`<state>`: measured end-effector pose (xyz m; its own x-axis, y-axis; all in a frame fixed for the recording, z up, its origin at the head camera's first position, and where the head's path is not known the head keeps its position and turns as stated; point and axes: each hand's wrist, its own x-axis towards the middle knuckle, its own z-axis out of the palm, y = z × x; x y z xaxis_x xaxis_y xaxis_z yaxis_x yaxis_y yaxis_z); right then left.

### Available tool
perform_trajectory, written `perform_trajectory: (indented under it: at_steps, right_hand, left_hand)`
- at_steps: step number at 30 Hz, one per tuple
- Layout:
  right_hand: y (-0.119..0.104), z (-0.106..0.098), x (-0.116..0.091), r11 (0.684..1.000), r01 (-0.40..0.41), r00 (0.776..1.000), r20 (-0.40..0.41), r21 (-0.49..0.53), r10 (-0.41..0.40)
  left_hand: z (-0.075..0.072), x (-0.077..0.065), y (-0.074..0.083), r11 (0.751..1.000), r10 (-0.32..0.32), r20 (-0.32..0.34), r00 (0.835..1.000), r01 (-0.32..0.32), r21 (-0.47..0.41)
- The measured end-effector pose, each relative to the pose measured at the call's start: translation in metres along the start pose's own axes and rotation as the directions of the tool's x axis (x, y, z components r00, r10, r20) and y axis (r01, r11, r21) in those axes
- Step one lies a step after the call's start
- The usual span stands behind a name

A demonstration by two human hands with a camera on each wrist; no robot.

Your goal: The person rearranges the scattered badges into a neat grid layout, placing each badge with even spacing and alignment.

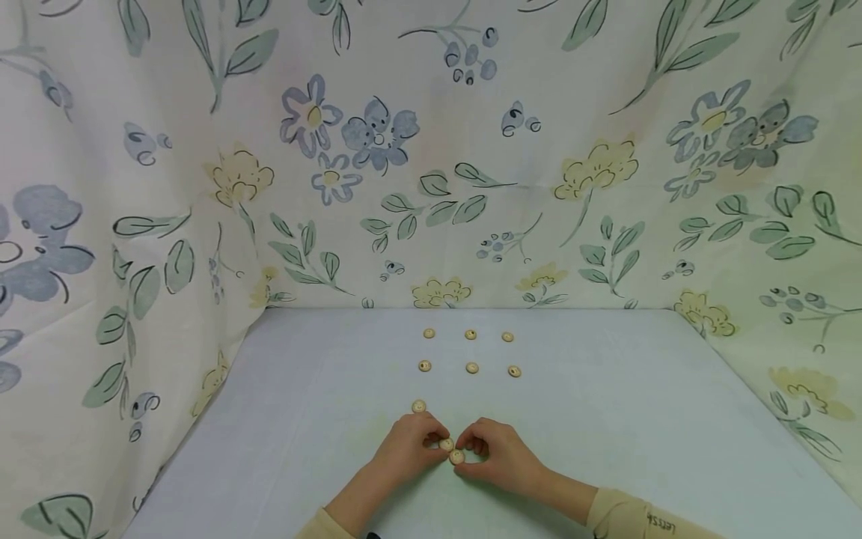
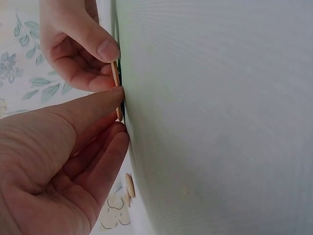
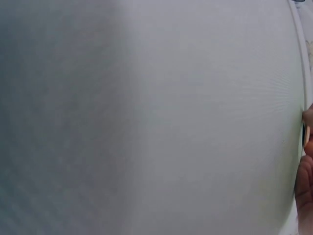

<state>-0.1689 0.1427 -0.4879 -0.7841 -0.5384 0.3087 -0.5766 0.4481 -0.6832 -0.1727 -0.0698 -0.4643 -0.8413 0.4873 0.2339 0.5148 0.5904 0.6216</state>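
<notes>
Two small round wooden buttons lie side by side, touching or nearly so, low on the white table in the head view. My left hand (image 1: 411,448) pinches the left button (image 1: 446,445) between thumb and finger. From the other side, the thumb and forefinger of my right hand (image 1: 501,457) grip the right button (image 1: 457,457) by its edge. In the left wrist view, both hands meet at the thin disc edges close to the tabletop. Just beyond my left knuckles rests another wooden button (image 1: 419,406). Only some fingertips (image 3: 308,117) show in the right wrist view.
Farther back on the white table (image 1: 323,374) several more buttons form two rows, a back row (image 1: 471,335) and a nearer row (image 1: 472,367). Some bear a dark spot. A floral cloth (image 1: 431,247) hangs behind the table and along both sides.
</notes>
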Motion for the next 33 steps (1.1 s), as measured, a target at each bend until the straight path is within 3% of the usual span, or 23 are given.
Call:
perform_trajectory:
  at_steps: [13, 25, 33]
  right_hand:
    - [-0.002, 0.0, 0.002, 0.998, -0.06, 0.998, 0.021, 0.03, 0.06]
    - [0.0, -0.006, 0.002, 0.997, -0.062, 0.998, 0.033, 0.054, 0.06]
    - [0.009, -0.013, 0.007, 0.996, -0.085, 0.996, 0.003, 0.011, 0.085]
  left_hand:
    - [0.001, 0.001, -0.002, 1.0, -0.014, 0.007, 1.0, 0.014, 0.003]
    - [0.0, 0.0, 0.0, 1.0, -0.006, -0.003, 1.0, 0.006, 0.022]
    - [0.001, 0.001, 0.0, 1.0, -0.003, -0.013, 1.0, 0.003, 0.025]
